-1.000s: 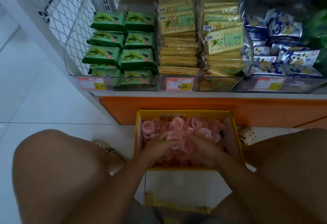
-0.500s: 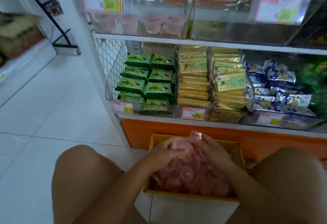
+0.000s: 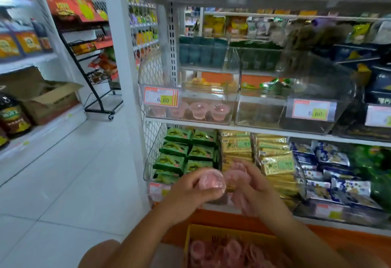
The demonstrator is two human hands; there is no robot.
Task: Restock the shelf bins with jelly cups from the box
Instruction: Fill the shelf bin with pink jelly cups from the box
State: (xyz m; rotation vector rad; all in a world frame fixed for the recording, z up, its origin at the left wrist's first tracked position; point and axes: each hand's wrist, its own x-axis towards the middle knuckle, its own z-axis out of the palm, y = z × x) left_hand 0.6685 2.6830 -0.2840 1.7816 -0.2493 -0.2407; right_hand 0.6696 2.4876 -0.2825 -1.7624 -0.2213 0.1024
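At lower centre, the left hand (image 3: 188,195) and right hand (image 3: 256,191) each grip pink jelly cups (image 3: 211,181) above the yellow box (image 3: 211,230)

Noted pale pink cups (image 3: 211,181), and more pink in a yellow box (image 3: 195,232). Found a clear bin (image 3: 229,106) tinted pink inside, with a white tag (image 3: 161,97), edged orange, patched yellow. Logged green packs (image 3: 176,159), gold crackers (image 3: 273,164) with green labels, blue-and-white bags (image 3: 332,158). Marked a white shelf (image 3: 211,125), an orange base (image 3: 211,218), a floor (image 3: 63,172) of white tiles.
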